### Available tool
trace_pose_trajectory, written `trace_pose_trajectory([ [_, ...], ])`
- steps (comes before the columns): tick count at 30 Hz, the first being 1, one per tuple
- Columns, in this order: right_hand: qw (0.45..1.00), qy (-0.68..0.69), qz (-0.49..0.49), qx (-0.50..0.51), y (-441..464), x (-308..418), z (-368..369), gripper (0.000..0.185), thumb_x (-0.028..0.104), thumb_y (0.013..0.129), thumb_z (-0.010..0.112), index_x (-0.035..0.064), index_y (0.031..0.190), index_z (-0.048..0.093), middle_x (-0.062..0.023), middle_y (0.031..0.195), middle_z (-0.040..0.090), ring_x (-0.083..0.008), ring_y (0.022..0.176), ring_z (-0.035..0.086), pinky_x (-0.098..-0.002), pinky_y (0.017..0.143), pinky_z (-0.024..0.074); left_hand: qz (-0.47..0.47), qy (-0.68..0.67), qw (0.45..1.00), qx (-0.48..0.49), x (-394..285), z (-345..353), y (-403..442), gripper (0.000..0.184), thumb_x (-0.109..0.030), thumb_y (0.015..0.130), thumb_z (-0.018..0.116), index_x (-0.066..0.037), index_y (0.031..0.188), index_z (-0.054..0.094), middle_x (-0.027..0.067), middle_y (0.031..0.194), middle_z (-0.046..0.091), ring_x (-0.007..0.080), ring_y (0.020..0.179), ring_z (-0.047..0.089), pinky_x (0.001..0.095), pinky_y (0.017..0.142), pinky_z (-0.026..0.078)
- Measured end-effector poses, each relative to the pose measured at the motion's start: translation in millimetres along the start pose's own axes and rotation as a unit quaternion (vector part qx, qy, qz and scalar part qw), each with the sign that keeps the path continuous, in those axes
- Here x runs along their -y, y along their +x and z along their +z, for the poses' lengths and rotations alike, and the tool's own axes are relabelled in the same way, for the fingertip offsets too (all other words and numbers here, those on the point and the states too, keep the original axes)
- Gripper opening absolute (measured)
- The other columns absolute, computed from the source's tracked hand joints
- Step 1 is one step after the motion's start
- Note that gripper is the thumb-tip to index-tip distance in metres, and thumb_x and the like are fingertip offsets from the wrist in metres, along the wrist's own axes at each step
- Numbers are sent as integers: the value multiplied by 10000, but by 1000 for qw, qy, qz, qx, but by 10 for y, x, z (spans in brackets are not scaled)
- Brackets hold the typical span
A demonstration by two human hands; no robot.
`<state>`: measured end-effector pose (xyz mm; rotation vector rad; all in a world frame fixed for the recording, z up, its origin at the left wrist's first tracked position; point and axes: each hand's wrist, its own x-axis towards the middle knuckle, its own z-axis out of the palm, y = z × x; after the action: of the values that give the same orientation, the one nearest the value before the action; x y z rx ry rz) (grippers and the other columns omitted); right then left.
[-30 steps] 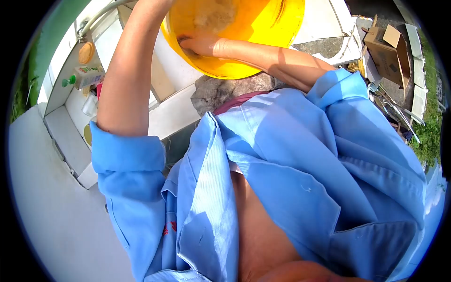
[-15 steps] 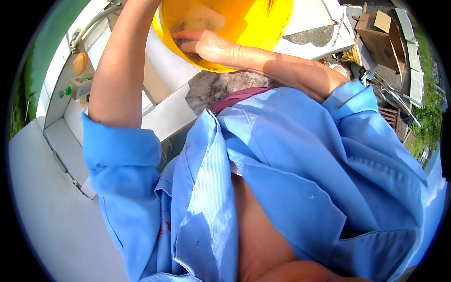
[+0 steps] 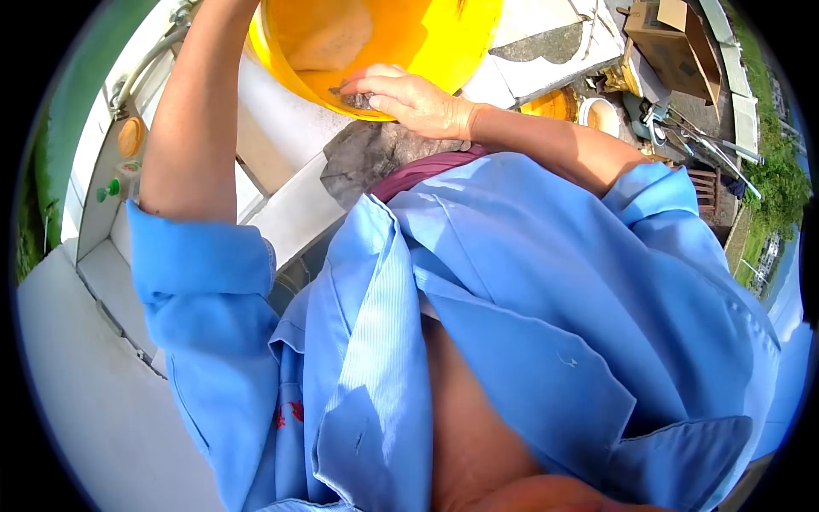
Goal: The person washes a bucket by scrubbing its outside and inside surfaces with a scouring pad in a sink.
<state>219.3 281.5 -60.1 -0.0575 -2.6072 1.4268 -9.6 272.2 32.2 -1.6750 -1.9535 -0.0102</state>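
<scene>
A large yellow bucket [image 3: 461,43] is tilted at the top of the view, its open mouth towards me. My right hand [image 3: 418,101] reaches over the near rim with the fingers curled. Under them is a grey crumpled wad [image 3: 357,100] that looks like a wire scrubber, pressed near the bucket's inner wall. Of my left arm only the forearm [image 3: 194,128] shows, running up beside the bucket. My left hand is beyond the top edge of the picture. Between the bucket and my lap lies a wrinkled grey cloth or sheet [image 3: 350,162].
On the left ledge are an orange round lid [image 3: 130,136] and a bottle with a green cap [image 3: 113,187]. To the right are a cardboard box [image 3: 674,51], a white-rimmed tub [image 3: 600,117], metal poles [image 3: 725,162] and a grey-topped slab [image 3: 546,47].
My right hand has moved back towards the bucket's near rim, with the grey wad under its fingers. The view has shifted, so the bucket appears further left and higher.
</scene>
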Motion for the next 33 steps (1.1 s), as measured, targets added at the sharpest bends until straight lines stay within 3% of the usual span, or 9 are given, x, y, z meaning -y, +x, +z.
trace_pose_trajectory([
  [6,799,-567,-145,140,-335,-530,-1199,305,49,807,507,69,1107,559,-114,1170,521,-266,1108,473,-375,960,352,-7,-30,1000,1,-63,-58,-34,198,-96,701,504,-2,841,608,157,754,586,267,646,542,360,591,427],
  [10,998,-64,2,-23,-73,105,-12,278,91,872,431,51,1123,545,-114,1081,523,-259,1075,461,-335,956,342,-12,-38,999,-7,-94,-93,-24,206,-96,703,504,-1,856,604,157,773,584,267,668,540,358,608,426],
  [15,983,140,24,-116,106,420,130,294,88,862,416,51,1132,525,-127,1116,492,-282,1088,439,-338,965,330,-17,-60,998,-6,-134,-124,-39,217,-96,706,504,0,875,599,156,796,582,267,695,538,357,628,425],
  [17,996,-77,-45,-26,-166,94,-31,314,56,824,453,70,1132,515,-107,1173,486,-294,1108,440,-385,954,334,-22,-68,997,-8,-142,-151,-40,222,-96,707,504,1,883,597,156,806,581,266,706,538,356,637,424],
  [19,904,-402,-123,74,-530,-483,-899,308,46,801,496,76,1106,523,-101,1169,499,-299,1099,447,-392,942,341,-26,-77,997,-4,-149,-181,-82,227,-96,708,504,1,891,595,156,815,580,266,716,537,355,645,424],
  [22,908,-402,-105,46,-534,-437,-834,285,26,787,529,72,1067,557,-89,1162,515,-289,1088,458,-391,933,353,-26,-90,996,-3,-189,-198,-99,234,-96,709,504,2,902,593,156,829,579,266,733,536,354,658,423],
  [25,993,-99,-24,-61,-266,100,-69,272,64,839,490,66,1103,554,-110,1166,493,-292,1094,450,-378,954,345,-33,-100,994,-8,-198,-229,-108,241,-96,711,504,3,913,590,156,843,578,266,749,534,353,670,422],
  [28,971,105,-25,-214,191,545,301,310,115,859,473,70,1161,528,-133,1171,477,-298,1118,431,-363,969,333,-45,-123,991,-3,-222,-261,-137,249,-96,712,504,4,925,587,156,857,577,265,765,533,352,683,421],
  [33,978,-170,-121,-10,-384,34,-113,390,12,802,505,98,1183,506,-120,1169,488,-304,1102,448,-397,954,352,-62,-157,986,2,-247,-312,-158,263,-96,715,503,5,944,582,156,881,575,265,792,531,351,704,419],
])
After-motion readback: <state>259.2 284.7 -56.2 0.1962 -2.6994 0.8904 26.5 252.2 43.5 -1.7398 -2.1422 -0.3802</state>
